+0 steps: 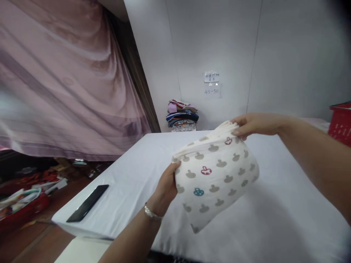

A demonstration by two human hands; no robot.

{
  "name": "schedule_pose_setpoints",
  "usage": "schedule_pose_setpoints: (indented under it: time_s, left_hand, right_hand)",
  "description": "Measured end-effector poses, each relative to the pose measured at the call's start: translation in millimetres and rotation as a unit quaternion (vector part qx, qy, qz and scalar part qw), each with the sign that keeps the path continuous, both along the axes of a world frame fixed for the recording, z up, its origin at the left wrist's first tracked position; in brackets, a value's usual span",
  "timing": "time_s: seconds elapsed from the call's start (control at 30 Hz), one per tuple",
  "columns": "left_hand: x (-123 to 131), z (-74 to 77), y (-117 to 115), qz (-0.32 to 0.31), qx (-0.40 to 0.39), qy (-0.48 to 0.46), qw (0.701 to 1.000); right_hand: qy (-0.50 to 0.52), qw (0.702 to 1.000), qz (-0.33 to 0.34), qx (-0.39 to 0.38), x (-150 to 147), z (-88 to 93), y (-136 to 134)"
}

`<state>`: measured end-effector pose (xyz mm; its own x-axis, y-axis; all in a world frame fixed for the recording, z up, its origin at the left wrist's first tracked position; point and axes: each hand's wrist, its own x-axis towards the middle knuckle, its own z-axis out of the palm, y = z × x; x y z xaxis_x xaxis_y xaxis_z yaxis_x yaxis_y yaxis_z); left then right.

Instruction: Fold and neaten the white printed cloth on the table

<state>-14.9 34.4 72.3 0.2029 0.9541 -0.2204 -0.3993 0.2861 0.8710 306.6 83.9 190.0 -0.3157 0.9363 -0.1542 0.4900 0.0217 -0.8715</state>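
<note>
A white cloth (216, 175) printed with grey, red and teal mushroom shapes hangs folded in the air above the white-covered table. My left hand (168, 184) grips its left upper corner, the thumb on the near side and the other fingers hidden behind the fabric. My right hand (248, 125) pinches the gathered upper right edge. Between the hands the upper edge slants up to the right, and a lower corner points down toward the table. A bracelet sits on my left wrist.
On the white table cover (131, 168) lies a flat black object (89, 203) at the left. A stack of folded fabrics (182, 114) stands against the wall under paper labels (212, 90). A red basket (340, 124) is at far right; a pink curtain (71, 80) hangs left.
</note>
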Motion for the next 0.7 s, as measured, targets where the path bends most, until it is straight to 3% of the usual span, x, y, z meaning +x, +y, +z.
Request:
schedule_pose_setpoints:
  time_s: [0.1, 0.23, 0.3, 0.4, 0.5, 0.7]
  left_hand:
    - [-3.2, -35.0, 18.0, 0.035, -0.099, 0.051, 0.993]
    - [-18.0, -74.0, 48.6, 0.097, -0.098, 0.102, 0.985]
    - [-26.3, -85.3, 60.0, 0.109, -0.087, 0.133, 0.981]
    - [-36.1, -94.2, 70.6, 0.104, -0.062, 0.189, 0.974]
    - [-42.1, -98.4, 78.6, 0.097, -0.036, 0.257, 0.961]
    - [-47.8, -106.5, 97.0, 0.107, 0.052, 0.4, 0.909]
  right_hand:
    - [-0.029, 0.995, 0.006, -0.095, -16.1, -43.8, 37.4]
    - [-0.074, 0.985, -0.052, -0.147, -49.2, -117.3, 84.6]
    - [-0.086, 0.984, -0.065, -0.14, -64.1, -142.9, 97.0]
    - [-0.1, 0.984, -0.07, -0.128, -71.8, -163.4, 105.4]
    - [-0.093, 0.986, -0.069, -0.119, -59.8, -173.6, 109.4]
    - [-0.104, 0.993, -0.016, -0.061, -35.7, -193.5, 113.2]
